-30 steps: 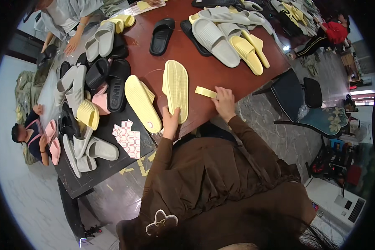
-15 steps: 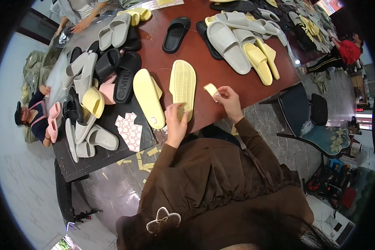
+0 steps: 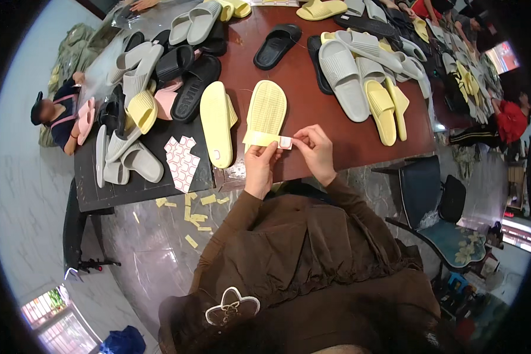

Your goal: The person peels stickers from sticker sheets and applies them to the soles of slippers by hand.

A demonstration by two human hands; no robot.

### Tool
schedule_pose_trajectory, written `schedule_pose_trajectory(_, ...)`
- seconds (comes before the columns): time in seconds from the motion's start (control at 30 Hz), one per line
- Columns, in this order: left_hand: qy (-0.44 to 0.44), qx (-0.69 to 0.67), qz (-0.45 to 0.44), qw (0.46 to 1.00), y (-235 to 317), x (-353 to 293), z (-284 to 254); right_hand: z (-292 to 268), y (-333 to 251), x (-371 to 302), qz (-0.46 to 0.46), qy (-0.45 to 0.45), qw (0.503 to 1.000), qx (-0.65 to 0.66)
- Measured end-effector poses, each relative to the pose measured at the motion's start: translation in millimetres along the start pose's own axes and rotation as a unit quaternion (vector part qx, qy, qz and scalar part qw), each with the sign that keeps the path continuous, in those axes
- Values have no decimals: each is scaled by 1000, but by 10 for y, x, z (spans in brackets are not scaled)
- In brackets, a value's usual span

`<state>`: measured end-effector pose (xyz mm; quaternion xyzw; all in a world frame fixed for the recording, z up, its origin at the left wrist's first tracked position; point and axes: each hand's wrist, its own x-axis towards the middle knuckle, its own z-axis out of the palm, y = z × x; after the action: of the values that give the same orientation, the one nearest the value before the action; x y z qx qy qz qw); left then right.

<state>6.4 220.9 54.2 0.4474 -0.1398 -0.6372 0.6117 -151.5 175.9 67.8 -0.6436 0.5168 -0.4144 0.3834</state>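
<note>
both forearms are coming up from the lower edge in brown sleeves, bent at the elbow and meeting in front of the chest at the near edge of the reddish-brown surface [image 3: 336, 127]. the left hand [image 3: 258, 162] is standing upright with its fingers curled forward, and its grip is pinching narrow on the near end of a pale yellow slipper [image 3: 265, 115] that is lying sole-up. a pale yellow strip [image 3: 259, 139] is lying across that near end, right under the thumb and fingertips. the right hand [image 3: 314, 147] is angling in from the other side, knuckles up, with its grip closing tight between thumb and forefinger on a small white sticker [image 3: 285, 142]. the sticker is sitting just at the right end of the strip, between the two grips, and the two hands are almost touching.

the slipper is stretching away from the left grip, toe end farthest from it. just to the left of that grip a second yellow slipper [image 3: 216, 124] is lying alongside. further left, a sheet of pink and white stickers [image 3: 182, 162] is resting on a dark surface [image 3: 135, 189]. beyond the right grip, grey slippers [image 3: 342, 79] and more yellow ones [image 3: 382, 112] are lying well apart from it. below the left grip, yellow paper scraps [image 3: 192, 215] are scattered on the floor.
</note>
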Motion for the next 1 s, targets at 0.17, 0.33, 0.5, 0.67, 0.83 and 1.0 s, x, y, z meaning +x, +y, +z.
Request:
schedule_pose_trajectory(0.17,51,-66,86,993,-67,18,99,91,-52,-9,-49,-26,997,56)
schedule_pose_trajectory(0.33,98,26,135,986,-197,-169,244,84,97,51,-153,-34,986,47)
schedule_pose_trajectory(0.5,145,67,179,971,-447,-375,123,60,230,-51,-146,-126,978,78)
schedule_pose_trajectory(0.67,161,105,196,961,-503,-536,14,95,325,-68,-112,-249,950,152)
schedule_pose_trajectory(0.83,158,173,226,946,-406,-553,-80,182,233,-72,-47,-284,946,148)
schedule_pose_trajectory(1.0,124,215,222,943,-255,-542,-160,323,285,-103,41,-286,940,180)
